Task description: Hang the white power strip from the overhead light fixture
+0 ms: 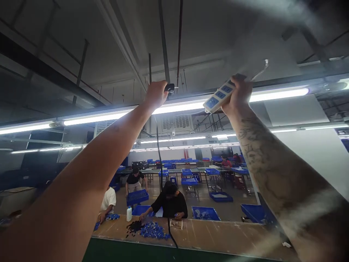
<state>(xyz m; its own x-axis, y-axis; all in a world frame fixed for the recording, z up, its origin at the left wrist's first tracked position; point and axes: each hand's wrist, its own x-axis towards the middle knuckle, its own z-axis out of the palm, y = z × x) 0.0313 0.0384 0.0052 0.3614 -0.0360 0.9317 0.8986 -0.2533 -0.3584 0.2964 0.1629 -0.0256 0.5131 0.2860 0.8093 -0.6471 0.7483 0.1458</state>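
My left hand (156, 95) is raised near the fluorescent tube, its fingers closed around a black plug (170, 88). A thin metal tip of the plug points right, toward the power strip. In my right hand (240, 95) is a pale power strip (218, 97) with several blue socket faces, tilted with its lower end to the left. My fingers cover its upper end. The plug and the power strip are apart. A dark cable (158, 145) hangs below my left hand down to the workbench.
A lit fluorescent tube (280, 94) runs across just behind my hands. Below is a brown workbench (218, 236) with blue parts (154, 230), black parts (134, 227) and a white bottle (129, 214). A person in black (171, 203) sits across it. Blue trays (205, 213) stand beyond.
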